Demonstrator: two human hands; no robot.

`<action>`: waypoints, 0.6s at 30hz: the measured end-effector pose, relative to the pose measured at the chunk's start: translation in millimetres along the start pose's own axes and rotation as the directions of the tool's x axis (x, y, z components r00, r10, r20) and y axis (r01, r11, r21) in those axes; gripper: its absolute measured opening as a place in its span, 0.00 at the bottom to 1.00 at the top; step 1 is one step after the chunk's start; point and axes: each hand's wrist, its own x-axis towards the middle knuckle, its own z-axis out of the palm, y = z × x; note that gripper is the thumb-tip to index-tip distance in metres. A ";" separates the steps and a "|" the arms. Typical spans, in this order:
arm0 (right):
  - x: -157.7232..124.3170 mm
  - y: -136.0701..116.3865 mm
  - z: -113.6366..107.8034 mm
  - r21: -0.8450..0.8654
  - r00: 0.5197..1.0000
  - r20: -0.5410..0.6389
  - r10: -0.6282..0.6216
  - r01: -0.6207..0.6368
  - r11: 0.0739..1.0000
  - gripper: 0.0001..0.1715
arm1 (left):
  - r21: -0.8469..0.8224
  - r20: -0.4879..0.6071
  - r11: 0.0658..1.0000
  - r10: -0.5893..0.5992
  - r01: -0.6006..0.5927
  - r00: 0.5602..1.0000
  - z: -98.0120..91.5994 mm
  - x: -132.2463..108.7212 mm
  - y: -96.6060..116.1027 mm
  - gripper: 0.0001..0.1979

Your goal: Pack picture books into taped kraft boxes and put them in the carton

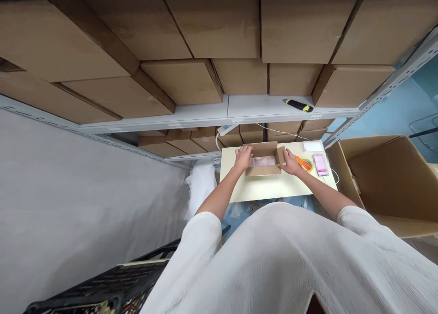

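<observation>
Head | carton (pixel 263 170) opening upward, long axis sideways | left hand (pixel 243 157), right hand (pixel 290 163) clamped on ends

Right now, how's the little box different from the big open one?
The little box is smaller than the big box. The left hand and right hand touch the little box, not the big box. The little box sits on the table, the big box beside it. Both are open brown cardboard.
</observation>
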 end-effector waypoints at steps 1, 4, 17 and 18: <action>1.1 -1.3 -1.5 0.029 1.000 -0.028 -0.001 0.002 1.000 0.60 | -0.013 -0.049 0.999 -0.039 0.038 0.998 0.2 -5.2 -3.6 0.18; 3.3 -8.4 -6.8 0.144 0.995 -0.092 0.024 -0.011 0.990 0.52 | -0.088 -0.144 0.980 -0.190 0.178 0.971 4.1 -23.3 -15.8 0.20; 2.8 -34.3 -15.2 0.296 0.998 -0.020 0.063 -0.054 0.954 0.39 | -0.188 0.165 0.981 -0.016 0.047 0.986 26.7 -68.9 -31.8 0.51; 4.6 -34.0 -14.6 0.287 0.997 -0.018 0.073 -0.065 0.956 0.39 | -0.208 0.160 0.976 -0.034 0.067 0.987 26.2 -65.4 -32.6 0.48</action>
